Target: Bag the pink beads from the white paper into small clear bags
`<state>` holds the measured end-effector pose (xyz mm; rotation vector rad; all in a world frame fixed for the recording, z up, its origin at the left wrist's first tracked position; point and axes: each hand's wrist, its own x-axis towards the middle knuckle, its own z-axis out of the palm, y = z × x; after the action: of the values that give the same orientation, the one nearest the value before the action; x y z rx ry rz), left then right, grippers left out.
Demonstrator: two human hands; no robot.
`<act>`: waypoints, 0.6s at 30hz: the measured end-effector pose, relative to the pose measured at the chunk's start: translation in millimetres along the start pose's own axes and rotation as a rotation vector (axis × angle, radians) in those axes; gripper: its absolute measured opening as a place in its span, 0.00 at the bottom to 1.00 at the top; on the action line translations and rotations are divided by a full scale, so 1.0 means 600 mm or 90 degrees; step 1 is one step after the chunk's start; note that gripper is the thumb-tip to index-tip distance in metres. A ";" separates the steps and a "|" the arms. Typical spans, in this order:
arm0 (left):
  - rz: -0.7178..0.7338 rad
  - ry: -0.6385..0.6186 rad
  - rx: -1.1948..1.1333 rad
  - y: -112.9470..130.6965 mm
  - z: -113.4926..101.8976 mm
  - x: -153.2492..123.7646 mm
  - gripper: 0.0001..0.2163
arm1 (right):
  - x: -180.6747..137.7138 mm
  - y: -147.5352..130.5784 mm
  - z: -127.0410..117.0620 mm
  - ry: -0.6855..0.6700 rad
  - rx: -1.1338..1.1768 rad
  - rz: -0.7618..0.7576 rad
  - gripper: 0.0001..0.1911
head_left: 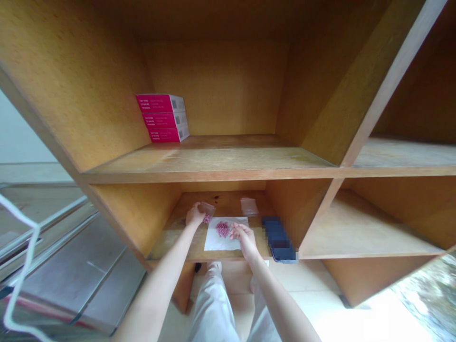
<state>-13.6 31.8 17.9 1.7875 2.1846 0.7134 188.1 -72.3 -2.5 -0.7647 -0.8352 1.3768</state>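
Observation:
A white sheet of paper (pixel 212 241) lies on the lower shelf with a heap of small pink beads (pixel 223 229) on it. Left of the paper, my left hand (pixel 194 216) is closed on a small clear plastic bag (pixel 207 208), and pink beads show at the bottom of it. My right hand (pixel 243 234) is at the right side of the heap, over the paper. Its fingers are curled together in a pinch, and whatever may be between the fingertips is too small to tell.
Small clear bags (pixel 249 207) lie flat at the back right of the shelf. A dark blue, blurred-out object (pixel 280 240) lies by the right-hand partition. Several pink boxes (pixel 162 118) are stacked on the upper shelf, whose front edge (pixel 213 176) overhangs my hands.

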 end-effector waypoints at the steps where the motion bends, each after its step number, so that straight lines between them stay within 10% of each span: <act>1: 0.014 0.008 0.028 0.003 0.000 -0.003 0.17 | 0.000 -0.001 0.000 0.000 0.001 0.001 0.15; 11: 0.017 -0.035 0.122 0.019 0.011 -0.047 0.35 | 0.000 0.001 0.001 0.004 0.000 -0.007 0.14; 18: 0.015 -0.021 0.144 0.024 0.021 -0.061 0.25 | 0.000 0.000 0.001 0.009 -0.018 0.002 0.15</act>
<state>13.2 1.2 9.6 1.9188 2.3047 0.4525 187.8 -72.6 -2.1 -0.7969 -0.8452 1.3629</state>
